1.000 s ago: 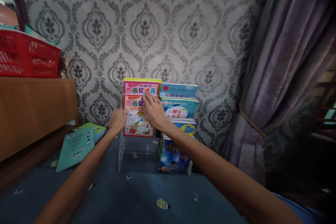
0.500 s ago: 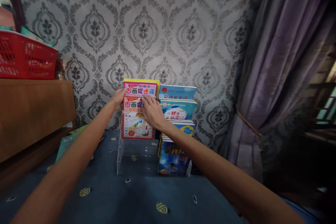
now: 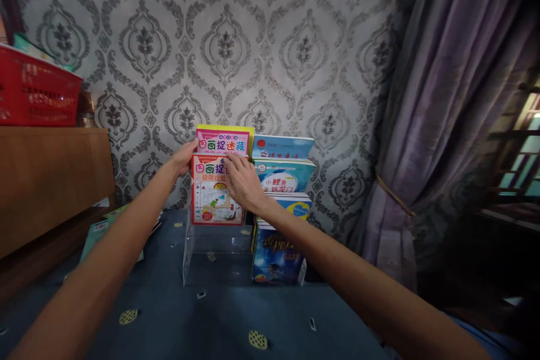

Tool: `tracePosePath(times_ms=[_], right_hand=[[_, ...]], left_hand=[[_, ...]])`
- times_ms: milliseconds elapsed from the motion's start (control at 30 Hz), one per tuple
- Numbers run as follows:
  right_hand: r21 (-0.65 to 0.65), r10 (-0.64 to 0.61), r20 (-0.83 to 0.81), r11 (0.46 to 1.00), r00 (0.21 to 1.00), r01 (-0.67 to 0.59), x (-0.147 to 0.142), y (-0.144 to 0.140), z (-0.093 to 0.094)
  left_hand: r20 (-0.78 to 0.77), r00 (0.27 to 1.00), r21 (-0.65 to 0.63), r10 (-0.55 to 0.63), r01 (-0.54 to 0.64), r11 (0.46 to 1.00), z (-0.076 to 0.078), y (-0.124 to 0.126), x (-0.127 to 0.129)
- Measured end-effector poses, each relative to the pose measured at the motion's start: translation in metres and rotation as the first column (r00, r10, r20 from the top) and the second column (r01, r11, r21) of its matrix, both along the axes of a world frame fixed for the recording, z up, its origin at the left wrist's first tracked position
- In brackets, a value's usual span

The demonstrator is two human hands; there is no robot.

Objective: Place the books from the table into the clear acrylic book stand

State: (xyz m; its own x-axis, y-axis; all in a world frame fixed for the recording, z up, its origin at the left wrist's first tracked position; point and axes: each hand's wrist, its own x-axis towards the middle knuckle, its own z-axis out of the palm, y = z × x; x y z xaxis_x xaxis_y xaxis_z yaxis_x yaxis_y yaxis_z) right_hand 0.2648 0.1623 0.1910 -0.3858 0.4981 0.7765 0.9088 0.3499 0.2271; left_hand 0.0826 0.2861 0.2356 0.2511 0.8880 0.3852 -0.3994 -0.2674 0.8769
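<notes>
A clear tiered stand holds books in two columns. In the left column a red-bordered picture book stands in front of a pink picture book, and a yellow edge shows behind both. My left hand is closed at the left edge of the pink book, its fingers partly hidden. Curled over the upper right of the red book is my right hand, covering part of its title. Next to that hand, in the right column, are a light-blue book and a dark-blue book.
More books lie at the left on the dark-blue patterned cloth. A wooden cabinet bears a red plastic basket. Patterned wallpaper rises behind the stand, with a tied purple curtain at the right.
The view has shifted slightly, so the stand and cabinet appear further left. Both hands stay at the same two books, with little visible movement against them.
</notes>
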Motion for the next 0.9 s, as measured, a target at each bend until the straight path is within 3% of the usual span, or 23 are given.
tracePosePath(times_ms=[133, 567, 900], right_hand=[[0.009, 0.005, -0.009, 1.0, 1.0, -0.004, -0.001, 0.001, -0.001], [0.0, -0.009, 0.024, 1.0, 1.0, 0.009, 0.001, 0.001, 0.002], [-0.015, -0.029, 0.03, 0.999, 0.999, 0.029, -0.001, 0.002, 0.005]], left_hand=[[0.026, 0.995, -0.012, -0.097, 0.098, 0.995, -0.007, -0.001, -0.006], [0.073, 0.977, 0.007, -0.201, 0.201, 0.98, -0.025, -0.008, -0.009], [-0.007, 1.0, 0.021, -0.013, 0.013, 1.0, -0.04, -0.019, -0.019]])
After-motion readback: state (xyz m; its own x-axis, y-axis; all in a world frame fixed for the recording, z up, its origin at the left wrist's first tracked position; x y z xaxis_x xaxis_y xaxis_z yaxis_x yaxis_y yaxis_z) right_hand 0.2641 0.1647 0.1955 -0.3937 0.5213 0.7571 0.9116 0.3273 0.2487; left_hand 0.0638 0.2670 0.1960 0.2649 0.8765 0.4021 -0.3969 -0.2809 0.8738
